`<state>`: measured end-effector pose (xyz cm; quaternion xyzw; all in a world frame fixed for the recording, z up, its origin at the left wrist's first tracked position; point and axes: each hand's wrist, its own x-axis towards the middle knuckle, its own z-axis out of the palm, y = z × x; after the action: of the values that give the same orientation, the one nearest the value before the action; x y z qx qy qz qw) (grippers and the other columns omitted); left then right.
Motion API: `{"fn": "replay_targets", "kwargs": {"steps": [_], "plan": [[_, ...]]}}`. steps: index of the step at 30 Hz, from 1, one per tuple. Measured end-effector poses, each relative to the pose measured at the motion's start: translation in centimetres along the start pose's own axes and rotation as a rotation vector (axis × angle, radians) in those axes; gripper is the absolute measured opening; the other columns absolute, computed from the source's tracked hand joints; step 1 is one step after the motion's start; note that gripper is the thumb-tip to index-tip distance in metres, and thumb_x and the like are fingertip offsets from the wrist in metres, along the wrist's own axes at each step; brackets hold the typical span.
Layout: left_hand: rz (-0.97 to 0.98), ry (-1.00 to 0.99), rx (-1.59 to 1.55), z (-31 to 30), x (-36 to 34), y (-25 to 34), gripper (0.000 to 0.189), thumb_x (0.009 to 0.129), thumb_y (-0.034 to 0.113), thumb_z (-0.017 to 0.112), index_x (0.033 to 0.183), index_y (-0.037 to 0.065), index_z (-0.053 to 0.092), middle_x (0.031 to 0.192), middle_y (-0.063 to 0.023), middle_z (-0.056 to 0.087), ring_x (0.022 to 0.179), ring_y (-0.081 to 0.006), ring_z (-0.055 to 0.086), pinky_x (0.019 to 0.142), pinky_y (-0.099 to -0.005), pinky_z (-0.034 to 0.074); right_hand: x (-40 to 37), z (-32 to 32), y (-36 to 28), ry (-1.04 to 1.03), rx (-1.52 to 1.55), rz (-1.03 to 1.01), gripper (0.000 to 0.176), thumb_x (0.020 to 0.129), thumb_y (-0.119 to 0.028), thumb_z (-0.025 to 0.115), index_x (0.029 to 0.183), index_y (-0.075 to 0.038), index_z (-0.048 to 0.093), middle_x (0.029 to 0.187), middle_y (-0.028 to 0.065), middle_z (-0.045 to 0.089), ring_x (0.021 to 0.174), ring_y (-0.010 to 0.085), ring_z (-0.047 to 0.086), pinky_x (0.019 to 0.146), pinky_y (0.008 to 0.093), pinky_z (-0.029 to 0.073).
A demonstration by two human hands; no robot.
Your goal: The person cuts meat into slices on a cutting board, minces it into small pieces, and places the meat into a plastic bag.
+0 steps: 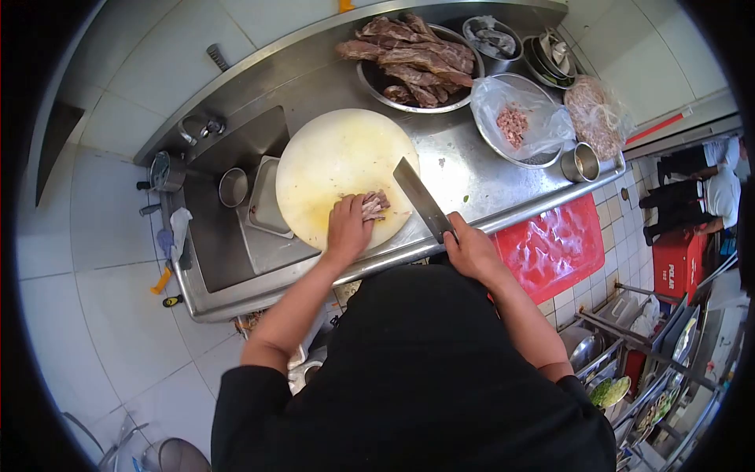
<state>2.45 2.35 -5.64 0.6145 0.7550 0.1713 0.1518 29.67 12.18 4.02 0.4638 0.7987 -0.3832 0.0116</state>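
Note:
My left hand lies on the round white cutting board, its fingers curled together over a small pile of sliced meat. Strips of that meat stick out to the right of my fingertips. In my right hand is a cleaver, gripped by its handle at the counter's front edge. The wide blade points up and left, its tip over the board's right edge, apart from the meat. Yellowish stains and small scraps mark the board.
Behind the board stands a large metal bowl heaped with big pieces of meat. Right of it, a plastic-lined bowl holds diced meat. A sink is at the left, a red mat below the counter. People stand far right.

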Motion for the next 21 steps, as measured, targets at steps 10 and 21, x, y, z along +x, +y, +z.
{"fn": "replay_targets", "kwargs": {"steps": [10, 21], "plan": [[-0.197, -0.051, -0.018, -3.0, 1.0, 3.5, 0.090, 0.077, 0.042, 0.084, 0.146, -0.002, 0.048, 0.142, -0.0189, 0.054, 0.132, -0.0348, 0.050, 0.111, -0.0473, 0.038, 2.8, 1.2, -3.6, -0.107, -0.173, -0.222, 0.023, 0.099, -0.014, 0.051, 0.119, -0.003, 0.049, 0.090, 0.0280, 0.070, 0.089, 0.0484, 0.068, 0.081, 0.0600, 0.051], [-0.174, 0.218, -0.081, -0.1, -0.7, 3.7, 0.075, 0.088, 0.038, 0.076, 0.143, -0.004, 0.049, 0.134, -0.0231, 0.057, 0.124, -0.0417, 0.054, 0.104, -0.0488, 0.043, 3.3, -0.3, -3.7, -0.106, -0.185, -0.122, 0.021, 0.098, -0.013, 0.052, 0.116, -0.003, 0.050, 0.087, 0.0272, 0.069, 0.088, 0.0479, 0.068, 0.080, 0.0603, 0.051]]}}
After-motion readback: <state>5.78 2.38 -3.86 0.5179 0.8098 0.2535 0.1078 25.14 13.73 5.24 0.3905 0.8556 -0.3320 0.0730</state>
